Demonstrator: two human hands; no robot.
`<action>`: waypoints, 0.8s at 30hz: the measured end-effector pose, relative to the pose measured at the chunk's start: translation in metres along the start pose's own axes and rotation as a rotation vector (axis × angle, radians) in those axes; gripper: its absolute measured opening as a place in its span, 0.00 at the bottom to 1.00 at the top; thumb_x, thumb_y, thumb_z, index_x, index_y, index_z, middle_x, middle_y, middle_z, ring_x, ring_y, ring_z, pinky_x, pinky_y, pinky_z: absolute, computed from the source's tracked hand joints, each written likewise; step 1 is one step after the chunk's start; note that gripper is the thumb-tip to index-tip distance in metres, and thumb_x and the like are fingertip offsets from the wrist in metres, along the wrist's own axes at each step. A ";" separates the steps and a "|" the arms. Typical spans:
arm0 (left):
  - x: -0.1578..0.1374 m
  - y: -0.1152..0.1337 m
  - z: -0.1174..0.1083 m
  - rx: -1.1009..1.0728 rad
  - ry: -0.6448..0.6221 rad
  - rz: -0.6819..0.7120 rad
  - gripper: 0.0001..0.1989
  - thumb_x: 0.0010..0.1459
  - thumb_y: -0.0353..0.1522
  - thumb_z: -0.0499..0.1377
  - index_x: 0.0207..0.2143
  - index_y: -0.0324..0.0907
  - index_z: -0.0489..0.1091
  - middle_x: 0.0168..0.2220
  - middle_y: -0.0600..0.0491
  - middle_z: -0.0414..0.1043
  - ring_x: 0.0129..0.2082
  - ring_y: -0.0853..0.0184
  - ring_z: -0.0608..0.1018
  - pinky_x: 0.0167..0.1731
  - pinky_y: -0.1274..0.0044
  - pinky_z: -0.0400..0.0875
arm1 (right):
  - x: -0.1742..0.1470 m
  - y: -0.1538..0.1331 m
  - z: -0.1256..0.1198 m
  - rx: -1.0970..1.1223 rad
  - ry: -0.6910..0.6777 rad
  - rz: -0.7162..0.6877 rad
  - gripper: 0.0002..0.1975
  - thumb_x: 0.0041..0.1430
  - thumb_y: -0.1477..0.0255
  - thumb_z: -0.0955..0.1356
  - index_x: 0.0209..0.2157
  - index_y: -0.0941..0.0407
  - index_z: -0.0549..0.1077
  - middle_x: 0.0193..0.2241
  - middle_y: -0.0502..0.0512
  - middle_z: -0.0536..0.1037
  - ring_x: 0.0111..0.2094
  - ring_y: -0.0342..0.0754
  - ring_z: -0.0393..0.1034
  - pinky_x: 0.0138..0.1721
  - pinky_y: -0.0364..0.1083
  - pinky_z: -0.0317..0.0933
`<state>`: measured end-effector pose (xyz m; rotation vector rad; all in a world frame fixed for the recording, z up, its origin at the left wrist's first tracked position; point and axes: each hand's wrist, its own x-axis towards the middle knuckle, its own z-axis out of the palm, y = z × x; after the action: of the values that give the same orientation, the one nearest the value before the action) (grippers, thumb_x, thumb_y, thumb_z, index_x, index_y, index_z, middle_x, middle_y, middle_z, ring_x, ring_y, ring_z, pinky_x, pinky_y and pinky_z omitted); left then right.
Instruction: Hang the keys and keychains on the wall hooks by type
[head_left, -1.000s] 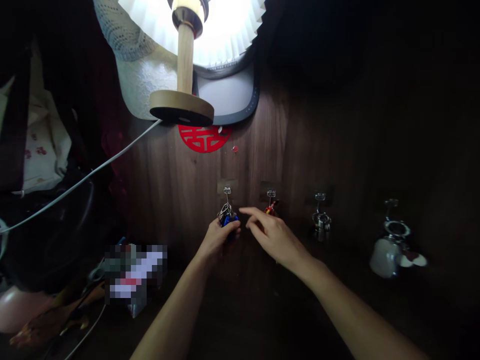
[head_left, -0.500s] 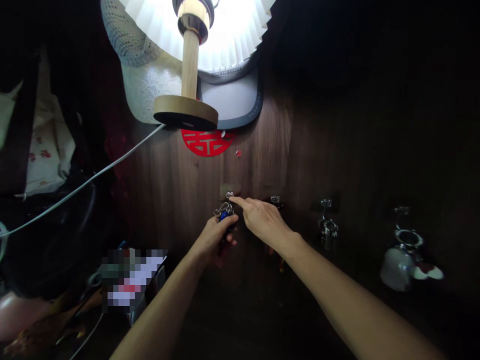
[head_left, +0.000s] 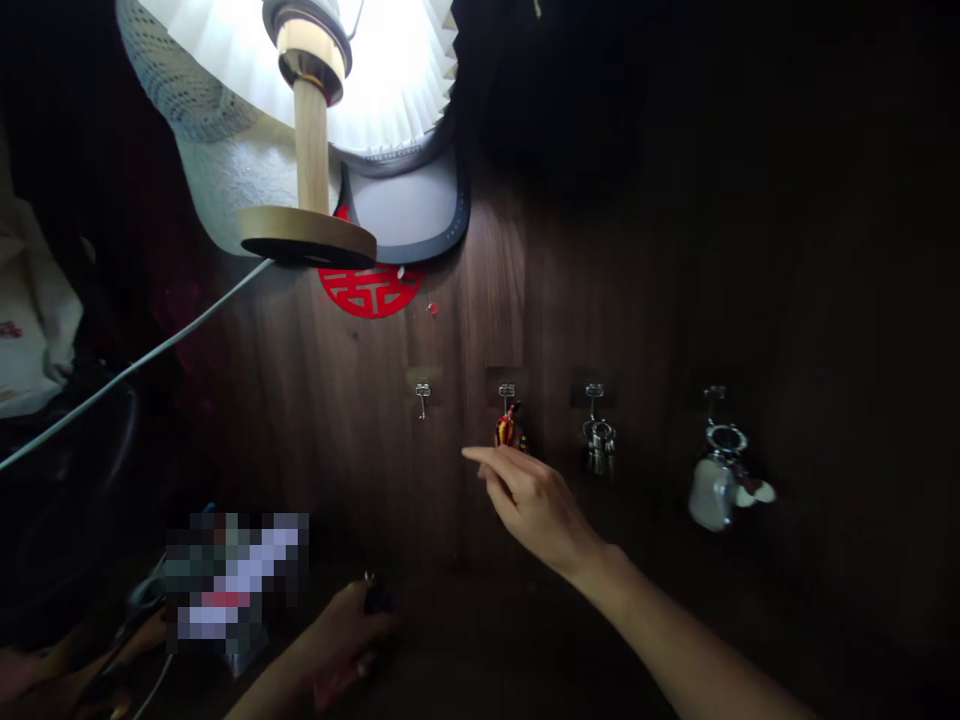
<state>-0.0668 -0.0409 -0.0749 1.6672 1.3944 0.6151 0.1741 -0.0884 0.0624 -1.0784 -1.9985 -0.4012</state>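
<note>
My left hand (head_left: 349, 625), low in the dim area, is closed around a keychain with metal rings and a blue part, now mostly hidden in shadow. My right hand (head_left: 536, 500) is in front of the dark wood surface with its index finger stretched to the left and nothing in it. Just above it, a red and yellow ornament (head_left: 506, 432) hangs from a metal hook (head_left: 507, 391). To the upper left is a bare metal hook (head_left: 423, 392), apart from both hands.
Further right, silver rings (head_left: 600, 438) and a keyring with a pale pouch-like piece (head_left: 712, 492) hang from hooks. Above are a lit pleated lamp (head_left: 311, 150), caps (head_left: 409, 205) and a red paper cutout (head_left: 373, 292). A white cable (head_left: 172, 340) crosses the left side.
My left hand has taken the keychain off the leftmost hook and moved down and left. My right hand has drawn back downward from that hook. The view has shifted right.
</note>
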 end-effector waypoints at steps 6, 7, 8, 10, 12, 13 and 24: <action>0.006 0.008 -0.002 0.236 0.230 0.290 0.18 0.41 0.31 0.61 0.39 0.42 0.70 0.40 0.48 0.75 0.44 0.56 0.75 0.41 0.71 0.67 | -0.024 0.039 0.021 0.214 0.461 0.365 0.14 0.52 0.80 0.59 0.39 0.56 0.68 0.38 0.58 0.72 0.40 0.49 0.67 0.37 0.47 0.64; 0.009 0.027 -0.002 0.211 0.244 0.377 0.21 0.42 0.31 0.60 0.43 0.42 0.69 0.45 0.47 0.73 0.48 0.56 0.72 0.47 0.70 0.64 | -0.024 0.046 0.025 0.268 0.487 0.446 0.16 0.50 0.80 0.59 0.40 0.57 0.67 0.38 0.58 0.72 0.39 0.49 0.68 0.36 0.47 0.64; 0.013 0.049 -0.001 0.160 0.228 0.464 0.24 0.44 0.32 0.60 0.46 0.42 0.67 0.49 0.46 0.71 0.51 0.57 0.71 0.50 0.69 0.62 | -0.023 0.050 0.030 0.333 0.494 0.523 0.17 0.48 0.80 0.59 0.41 0.57 0.66 0.36 0.58 0.74 0.37 0.48 0.69 0.36 0.47 0.65; 0.020 0.094 0.006 0.007 0.185 0.587 0.25 0.47 0.35 0.60 0.50 0.42 0.64 0.52 0.45 0.69 0.52 0.59 0.70 0.52 0.70 0.61 | -0.022 0.054 0.037 0.462 0.424 0.630 0.19 0.46 0.80 0.58 0.42 0.58 0.65 0.32 0.55 0.75 0.31 0.47 0.71 0.32 0.46 0.65; 0.028 0.136 0.018 -0.168 0.152 0.643 0.24 0.51 0.38 0.58 0.50 0.40 0.63 0.51 0.44 0.69 0.50 0.60 0.71 0.50 0.70 0.63 | -0.022 0.051 0.041 0.559 0.340 0.649 0.20 0.46 0.79 0.58 0.43 0.58 0.65 0.29 0.53 0.77 0.28 0.46 0.71 0.30 0.45 0.64; 0.031 0.153 0.025 -0.224 0.140 0.656 0.23 0.51 0.39 0.58 0.49 0.39 0.64 0.48 0.44 0.71 0.48 0.60 0.73 0.48 0.71 0.65 | -0.023 0.048 0.041 0.583 0.309 0.623 0.21 0.46 0.79 0.58 0.44 0.58 0.65 0.29 0.53 0.77 0.28 0.46 0.71 0.30 0.44 0.64; 0.046 0.200 0.065 -0.647 -0.160 0.504 0.18 0.44 0.43 0.64 0.27 0.37 0.67 0.19 0.58 0.67 0.19 0.73 0.69 0.21 0.82 0.62 | -0.002 0.040 -0.028 -0.118 0.129 0.332 0.18 0.53 0.82 0.57 0.34 0.55 0.75 0.29 0.53 0.74 0.33 0.46 0.69 0.36 0.43 0.60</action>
<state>0.1040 -0.0187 0.0538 1.4741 0.5520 1.0578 0.2217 -0.0827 0.0749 -1.3954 -1.6618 -0.4032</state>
